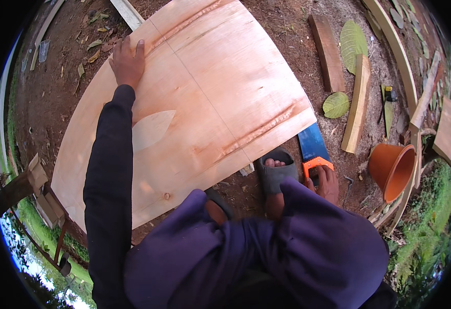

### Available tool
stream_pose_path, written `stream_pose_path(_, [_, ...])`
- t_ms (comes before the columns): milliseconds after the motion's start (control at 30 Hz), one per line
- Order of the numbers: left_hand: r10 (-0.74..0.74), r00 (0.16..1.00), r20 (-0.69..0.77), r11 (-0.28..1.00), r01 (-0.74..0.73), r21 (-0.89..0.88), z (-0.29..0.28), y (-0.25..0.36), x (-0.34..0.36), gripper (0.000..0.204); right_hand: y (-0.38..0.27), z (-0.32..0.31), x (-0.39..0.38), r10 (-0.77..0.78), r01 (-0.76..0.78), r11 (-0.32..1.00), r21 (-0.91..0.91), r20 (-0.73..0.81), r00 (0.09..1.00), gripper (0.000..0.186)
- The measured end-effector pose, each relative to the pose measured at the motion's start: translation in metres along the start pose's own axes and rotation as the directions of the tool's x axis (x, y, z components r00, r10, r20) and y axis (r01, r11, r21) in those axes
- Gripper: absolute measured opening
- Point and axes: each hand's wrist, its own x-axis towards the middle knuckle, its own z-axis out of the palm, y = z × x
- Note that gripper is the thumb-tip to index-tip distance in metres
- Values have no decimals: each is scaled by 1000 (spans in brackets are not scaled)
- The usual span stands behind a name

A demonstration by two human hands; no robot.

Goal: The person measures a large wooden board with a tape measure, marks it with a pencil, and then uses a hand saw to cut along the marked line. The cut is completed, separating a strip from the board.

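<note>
Purple-trousered knees bulge foremost; left hand lies on plywood, fingers outstretched; right hand meets orange saw handle, its grip unclear.

Centre, broad pale plywood sheet; at its right corner, blue-bladed, orange-handled handsaw; farther right, round orange plastic bucket; beyond handsaw, brown oblong wooden block.
</note>
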Motion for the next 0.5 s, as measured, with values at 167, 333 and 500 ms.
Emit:
stream_pose_path(167, [8,1000,-10,1000,-8,29,-3,4,-1,68,26,17,-22,-111,126,987,-103,143,983,51])
stream_pose_path(333, [28,999,15,999,-27,-34,2,0,3,66,45,21,-26,-181,224,947,-231,195,964,43])
stream_pose_path(500, [22,999,47,1000,-21,-17,3,1,2,65,48,-12,-20,-21,125,977,-174,504,864,33])
